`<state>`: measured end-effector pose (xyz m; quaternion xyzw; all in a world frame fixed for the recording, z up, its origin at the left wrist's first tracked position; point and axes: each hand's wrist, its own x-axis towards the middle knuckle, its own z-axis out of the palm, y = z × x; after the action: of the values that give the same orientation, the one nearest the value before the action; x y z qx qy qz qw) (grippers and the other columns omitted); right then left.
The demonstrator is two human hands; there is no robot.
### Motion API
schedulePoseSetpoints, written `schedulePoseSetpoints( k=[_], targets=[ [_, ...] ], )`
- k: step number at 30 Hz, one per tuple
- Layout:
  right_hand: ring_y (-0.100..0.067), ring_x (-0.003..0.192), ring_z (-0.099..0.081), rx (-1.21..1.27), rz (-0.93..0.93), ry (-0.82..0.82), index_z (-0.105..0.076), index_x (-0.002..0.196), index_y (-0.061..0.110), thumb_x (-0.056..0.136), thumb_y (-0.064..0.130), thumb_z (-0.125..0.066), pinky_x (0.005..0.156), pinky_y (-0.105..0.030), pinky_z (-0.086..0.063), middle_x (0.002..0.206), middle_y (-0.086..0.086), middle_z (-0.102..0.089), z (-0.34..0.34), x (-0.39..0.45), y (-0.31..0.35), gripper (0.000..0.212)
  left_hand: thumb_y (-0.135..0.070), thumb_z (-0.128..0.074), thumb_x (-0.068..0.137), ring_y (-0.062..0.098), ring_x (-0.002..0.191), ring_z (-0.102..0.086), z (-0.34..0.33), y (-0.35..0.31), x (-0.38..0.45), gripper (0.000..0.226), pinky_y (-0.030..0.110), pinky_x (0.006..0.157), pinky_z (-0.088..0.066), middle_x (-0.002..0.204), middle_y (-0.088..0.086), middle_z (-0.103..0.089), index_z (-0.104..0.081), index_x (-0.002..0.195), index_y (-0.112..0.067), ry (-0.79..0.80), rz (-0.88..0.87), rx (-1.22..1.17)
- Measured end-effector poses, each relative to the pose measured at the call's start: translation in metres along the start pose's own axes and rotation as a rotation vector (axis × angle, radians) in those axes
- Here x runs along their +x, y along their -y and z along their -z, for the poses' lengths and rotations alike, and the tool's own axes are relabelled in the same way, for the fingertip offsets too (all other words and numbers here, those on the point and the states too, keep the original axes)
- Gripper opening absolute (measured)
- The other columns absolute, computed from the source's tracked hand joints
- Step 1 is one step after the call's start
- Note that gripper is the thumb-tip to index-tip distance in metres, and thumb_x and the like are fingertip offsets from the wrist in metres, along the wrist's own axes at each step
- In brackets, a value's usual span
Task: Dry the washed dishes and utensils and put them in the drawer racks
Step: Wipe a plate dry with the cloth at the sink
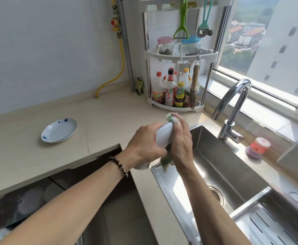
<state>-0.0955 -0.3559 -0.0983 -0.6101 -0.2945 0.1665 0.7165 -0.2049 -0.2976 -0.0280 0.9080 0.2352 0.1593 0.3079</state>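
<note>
- Left hand [145, 145] grips a white dish [163, 134] on edge at centre frame, above the sink's [215, 156] left rim.
- Right hand [181, 140] presses a green-white cloth [171, 117] against it.
- A blue-patterned plate [59, 130] lies on the counter [109, 110] at nine o'clock.

- White dish [163, 134] is gripped on edge by left hand [145, 145], above the sink [220, 156] corner.
- Green cloth [171, 118] is pressed to the dish by right hand [181, 142].
- Blue-patterned plate [59, 130] is seen on the counter [30, 152], well apart.
</note>
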Motion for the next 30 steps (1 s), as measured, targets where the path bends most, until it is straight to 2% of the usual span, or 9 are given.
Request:
schedulePoseSetpoints(
  k=[3, 7, 10, 13, 16, 21, 25, 28, 30],
  targets=[
    [-0.028, 0.097, -0.066, 0.188, -0.204, -0.087, -0.075, 0.093, 0.028, 0.099, 0.045, -0.039, 0.082, -0.046, -0.052, 0.098, -0.004, -0.072, 0.012, 0.002, -0.003, 0.040, -0.009, -0.084, 0.067, 0.014, 0.077, -0.063, 0.005, 0.001, -0.007, 0.048, 0.013, 0.056, -0.045, 0.087, -0.011, -0.060, -0.056, 0.101, -0.029, 0.026, -0.063, -0.052],
    [-0.031, 0.088, -0.062, 0.275, -0.463, -0.130, -0.076, 0.075, 0.021, 0.073, 0.057, -0.056, 0.079, -0.046, -0.048, 0.085, -0.011, -0.068, 0.025, 0.009, -0.010, 0.041, -0.016, -0.082, 0.063, 0.008, 0.077, -0.065, 0.009, 0.005, -0.020, 0.046, 0.014, 0.058, -0.047, 0.087, -0.013, -0.062, -0.059, 0.098, -0.034, -0.015, -0.087, -0.201],
    [-0.024, 0.078, -0.051, 0.100, -0.422, -0.142, -0.063, 0.056, 0.020, 0.073, 0.050, -0.052, 0.074, -0.042, -0.040, 0.069, -0.005, -0.058, 0.027, 0.013, -0.004, 0.036, -0.021, -0.080, 0.061, 0.014, 0.086, -0.068, 0.011, 0.013, -0.023, 0.050, 0.021, 0.063, -0.055, 0.096, -0.007, -0.068, -0.065, 0.108, -0.025, 0.021, -0.024, -0.256],
    [-0.020, 0.063, -0.044, -0.124, -0.171, 0.016, -0.049, 0.056, 0.017, 0.081, 0.041, -0.043, 0.064, -0.039, -0.035, 0.061, -0.008, -0.047, 0.031, 0.014, 0.009, 0.036, -0.028, -0.085, 0.060, 0.017, 0.088, -0.069, 0.018, 0.010, -0.013, 0.053, 0.035, 0.072, -0.060, 0.098, -0.003, -0.069, -0.067, 0.109, -0.022, 0.149, 0.042, -0.151],
    [-0.012, 0.050, -0.041, -0.337, 0.087, 0.180, -0.044, 0.051, 0.019, 0.085, 0.040, -0.041, 0.051, -0.031, -0.032, 0.052, 0.002, -0.045, 0.014, 0.006, 0.025, 0.040, -0.018, -0.083, 0.062, 0.018, 0.085, -0.067, 0.013, 0.002, -0.003, 0.045, 0.036, 0.072, -0.058, 0.094, -0.006, -0.067, -0.060, 0.098, -0.031, 0.232, 0.074, -0.016],
    [-0.020, 0.075, -0.057, -0.320, 0.238, 0.013, -0.057, 0.072, 0.023, 0.094, 0.049, -0.034, 0.068, -0.038, -0.047, 0.075, 0.004, -0.060, 0.005, -0.014, 0.013, 0.040, -0.008, -0.084, 0.063, 0.018, 0.080, -0.068, 0.000, 0.008, -0.009, 0.042, 0.027, 0.065, -0.052, 0.089, -0.004, -0.069, -0.065, 0.096, -0.026, 0.137, 0.051, -0.090],
    [-0.031, 0.087, -0.068, -0.031, -0.105, 0.037, -0.074, 0.085, 0.021, 0.092, 0.051, -0.033, 0.078, -0.053, -0.057, 0.089, -0.004, -0.073, 0.019, 0.008, 0.005, 0.051, -0.010, -0.085, 0.065, 0.012, 0.076, -0.064, -0.007, 0.008, -0.010, 0.044, 0.016, 0.058, -0.047, 0.089, -0.005, -0.064, -0.065, 0.104, -0.018, 0.068, 0.011, -0.084],
    [-0.019, 0.118, -0.058, -0.221, 0.083, 0.016, -0.069, 0.111, 0.029, 0.096, 0.051, -0.035, 0.102, -0.047, -0.046, 0.118, 0.007, -0.065, 0.005, -0.008, 0.008, 0.043, -0.015, -0.087, 0.059, 0.016, 0.076, -0.066, -0.010, 0.012, -0.008, 0.040, 0.024, 0.060, -0.050, 0.086, -0.004, -0.066, -0.065, 0.092, -0.022, -0.006, 0.054, -0.134],
    [-0.015, 0.120, -0.055, -0.221, 0.130, 0.007, -0.066, 0.115, 0.032, 0.100, 0.047, -0.034, 0.103, -0.042, -0.042, 0.117, 0.014, -0.062, 0.000, -0.016, 0.003, 0.039, -0.013, -0.087, 0.060, 0.019, 0.076, -0.067, -0.010, 0.013, -0.010, 0.039, 0.029, 0.061, -0.054, 0.085, -0.004, -0.067, -0.065, 0.091, -0.021, -0.006, 0.065, -0.124]
  ],
)
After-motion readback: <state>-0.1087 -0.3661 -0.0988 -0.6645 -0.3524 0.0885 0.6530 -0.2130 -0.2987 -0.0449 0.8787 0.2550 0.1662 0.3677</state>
